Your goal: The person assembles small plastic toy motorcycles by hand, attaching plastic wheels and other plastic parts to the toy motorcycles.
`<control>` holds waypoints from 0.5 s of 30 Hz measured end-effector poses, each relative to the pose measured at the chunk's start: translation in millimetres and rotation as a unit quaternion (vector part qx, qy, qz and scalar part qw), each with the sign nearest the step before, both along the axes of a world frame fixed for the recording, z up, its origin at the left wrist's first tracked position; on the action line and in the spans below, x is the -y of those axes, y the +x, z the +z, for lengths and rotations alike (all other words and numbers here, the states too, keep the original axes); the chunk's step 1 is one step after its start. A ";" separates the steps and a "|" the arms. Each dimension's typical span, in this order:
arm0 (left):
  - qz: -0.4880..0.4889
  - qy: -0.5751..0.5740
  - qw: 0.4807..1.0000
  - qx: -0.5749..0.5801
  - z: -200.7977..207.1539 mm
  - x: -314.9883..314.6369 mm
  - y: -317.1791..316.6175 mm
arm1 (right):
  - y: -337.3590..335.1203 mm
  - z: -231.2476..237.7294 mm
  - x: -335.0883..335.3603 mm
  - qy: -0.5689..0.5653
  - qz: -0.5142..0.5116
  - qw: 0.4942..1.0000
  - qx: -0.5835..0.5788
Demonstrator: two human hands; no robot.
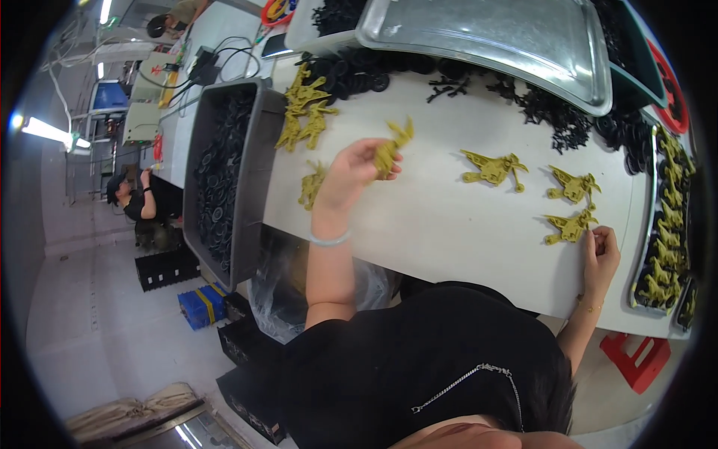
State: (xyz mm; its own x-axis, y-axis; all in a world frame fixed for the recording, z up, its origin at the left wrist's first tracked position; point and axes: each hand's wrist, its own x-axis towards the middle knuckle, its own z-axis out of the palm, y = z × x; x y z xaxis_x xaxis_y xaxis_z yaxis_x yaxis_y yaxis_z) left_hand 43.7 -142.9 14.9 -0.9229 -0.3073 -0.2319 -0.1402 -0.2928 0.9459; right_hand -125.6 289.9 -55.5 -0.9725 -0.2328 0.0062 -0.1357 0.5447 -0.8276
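Observation:
My left hand point(363, 168) is raised over the white table, its fingers closed round an olive-yellow moulded plastic part point(389, 152) with pointed ends. To the right, my right hand point(603, 258) rests low at the table, fingertips pressed together at the edge of a similar yellow part point(568, 227). How firmly it grips that part is hard to see. Just behind lies another yellow part point(572, 184), and a further yellow part point(493, 169) sits between the two hands. A loose pile of yellow parts point(305, 108) is at the left, with a single yellow part point(313, 185) nearer me.
A grey bin point(262, 142) of black rings stands left. Black wheels point(348, 78) and black branched pieces point(557, 120) line the back beneath a metal tray point(486, 45). At right, a long tray point(636, 288) holds rows of yellow parts. A person point(142, 202) sits far left.

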 end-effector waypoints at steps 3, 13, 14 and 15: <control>-0.232 -0.262 0.937 0.008 16.6 -40.2 -8.3 | -2.3 1.2 0.3 -0.001 0.009 1.000 0.004; -0.197 -0.486 0.842 -0.126 -14.5 -114.1 -25.4 | -2.8 -4.0 -1.1 -0.001 0.032 0.999 0.001; -0.161 -0.503 0.843 -0.105 -6.5 -102.7 -26.0 | -2.1 -3.8 -3.0 0.006 0.028 1.000 0.004; -0.125 -0.518 0.842 -0.083 3.7 -82.6 -25.6 | -2.0 -3.0 -3.8 0.004 0.026 1.000 0.003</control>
